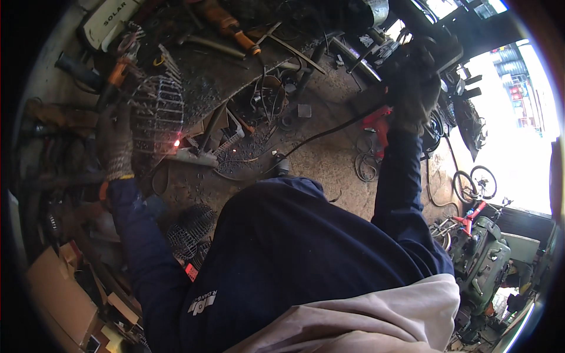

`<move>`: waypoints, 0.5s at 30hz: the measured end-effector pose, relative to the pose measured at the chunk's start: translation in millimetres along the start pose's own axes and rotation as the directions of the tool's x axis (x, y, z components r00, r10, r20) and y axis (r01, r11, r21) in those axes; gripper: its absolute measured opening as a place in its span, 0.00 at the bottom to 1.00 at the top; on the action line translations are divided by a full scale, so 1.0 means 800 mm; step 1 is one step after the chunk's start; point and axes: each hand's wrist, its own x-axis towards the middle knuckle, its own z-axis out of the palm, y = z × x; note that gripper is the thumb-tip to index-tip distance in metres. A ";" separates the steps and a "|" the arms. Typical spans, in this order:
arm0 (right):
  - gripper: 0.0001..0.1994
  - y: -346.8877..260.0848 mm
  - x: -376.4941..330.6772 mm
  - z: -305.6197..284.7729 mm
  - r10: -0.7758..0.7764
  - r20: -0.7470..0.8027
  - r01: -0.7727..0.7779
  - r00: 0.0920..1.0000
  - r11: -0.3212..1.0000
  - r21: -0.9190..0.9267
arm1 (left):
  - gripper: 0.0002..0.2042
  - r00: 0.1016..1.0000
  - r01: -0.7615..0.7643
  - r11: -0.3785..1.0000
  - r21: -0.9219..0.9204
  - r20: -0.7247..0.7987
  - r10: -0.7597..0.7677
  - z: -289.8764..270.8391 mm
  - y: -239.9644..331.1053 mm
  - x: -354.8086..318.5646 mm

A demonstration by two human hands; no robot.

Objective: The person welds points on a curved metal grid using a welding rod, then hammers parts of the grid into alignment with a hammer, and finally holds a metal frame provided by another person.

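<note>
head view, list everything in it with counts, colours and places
metal grid: one, grey, upper left
glowing spot: one, orange-white, grid's lower edge
tools: several, some orange, top left
cables: several, black, centre and right
bicycle wheels: at least two, dark, right
metal housing: one, green, lower right
cardboard: count unclear, brown, lower left
other clutter: uncountable, mostly dark, throughout
left hand: one, brownish glove, beside grid
right hand: one, brownish glove, upper right
sleeves: two, dark blue, below hands
</note>
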 end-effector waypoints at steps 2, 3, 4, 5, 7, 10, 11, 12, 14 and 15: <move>0.20 0.031 0.045 0.011 -0.078 0.074 0.096 0.994 0.955 -0.281 | 0.13 0.997 -0.075 0.996 -0.046 -0.038 0.073 0.013 -0.026 -0.003; 0.20 0.048 0.057 0.016 -0.101 0.101 0.132 0.990 0.917 -0.375 | 0.12 0.993 -0.104 0.993 -0.048 -0.061 0.101 0.008 -0.041 -0.006; 0.21 0.064 0.067 0.021 -0.111 0.115 0.152 0.987 0.877 -0.457 | 0.12 0.906 -0.388 0.863 0.325 -0.036 0.421 -0.003 -0.032 -0.003; 0.21 0.079 0.077 0.023 -0.100 0.117 0.147 0.988 0.838 -0.525 | 0.11 0.737 -0.583 0.517 0.626 0.139 0.662 -0.015 -0.010 0.002; 0.21 0.106 0.090 0.038 -0.057 0.128 0.125 0.990 0.763 -0.634 | 0.16 0.902 -0.412 0.846 0.339 0.023 0.431 -0.005 -0.007 0.003; 0.23 0.139 0.107 0.057 0.044 0.134 0.073 0.990 0.657 -0.750 | 0.19 0.982 -0.174 0.959 0.225 -0.032 0.186 -0.006 0.020 -0.001; 0.23 0.145 0.114 0.061 0.069 0.137 0.063 0.988 0.631 -0.773 | 0.21 0.996 -0.055 0.985 0.161 -0.059 0.065 -0.004 0.030 -0.004; 0.24 0.151 0.117 0.065 0.098 0.142 0.054 0.985 0.609 -0.791 | 0.22 0.995 0.061 0.994 0.090 -0.080 -0.054 -0.006 0.035 -0.006; 0.25 0.159 0.123 0.077 0.129 0.163 0.057 0.978 0.587 -0.808 | 0.25 0.981 0.185 0.982 0.029 -0.056 -0.183 -0.012 0.033 -0.015; 0.25 0.161 0.126 0.079 0.136 0.167 0.059 0.976 0.578 -0.814 | 0.26 0.971 0.237 0.972 -0.010 -0.041 -0.237 -0.012 0.035 -0.015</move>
